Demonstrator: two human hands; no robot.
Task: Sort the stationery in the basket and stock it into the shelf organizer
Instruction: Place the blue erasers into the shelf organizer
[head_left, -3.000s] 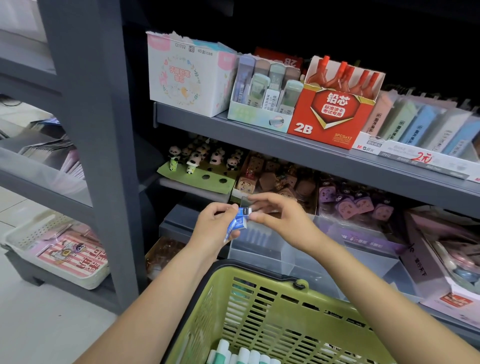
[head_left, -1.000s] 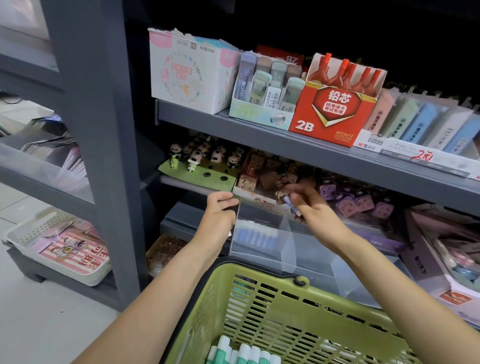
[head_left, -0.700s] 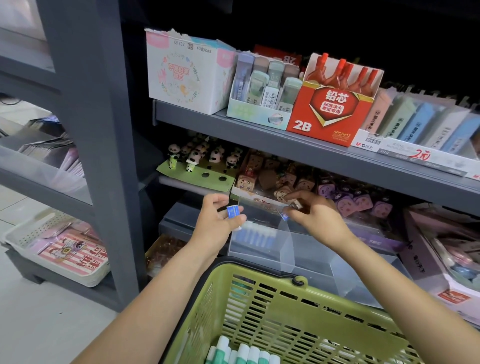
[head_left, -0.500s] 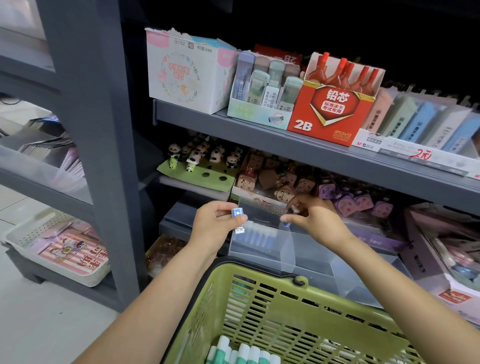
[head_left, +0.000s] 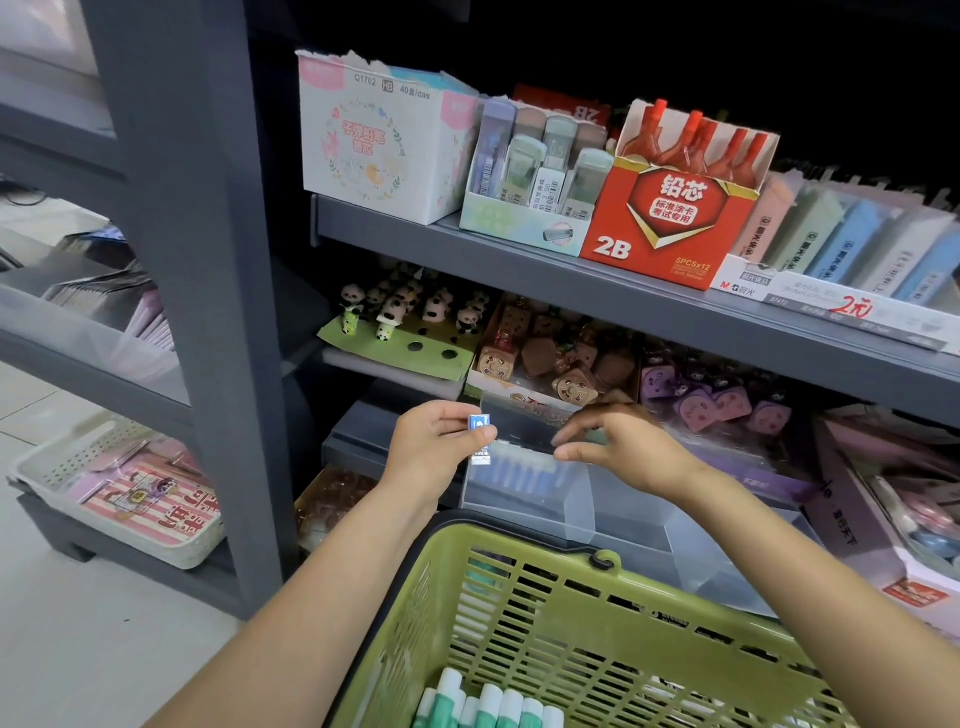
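White-and-green tubes (head_left: 488, 709) lay in the green basket (head_left: 597, 623) nearest the camera. Beyond it, over the clear shelf organizer (head_left: 623, 514), the left hand (head_left: 434, 449) pinched a small blue-and-white eraser (head_left: 481, 438); the right hand (head_left: 618, 447) hovered empty, fingers loosely bent. Farther up stood a red "2B" lead box (head_left: 670, 228), a "Q1702 HB" carton (head_left: 384, 140) and an "M&G" tray (head_left: 831, 306).

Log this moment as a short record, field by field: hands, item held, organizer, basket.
left hand: pinches a small blue-and-white eraser
right hand: fingers loosely curled over the organizer, holding nothing visible
clear organizer: on the lower shelf, blue items in its left compartment
green basket: in front of the shelf, green-and-white items at its bottom
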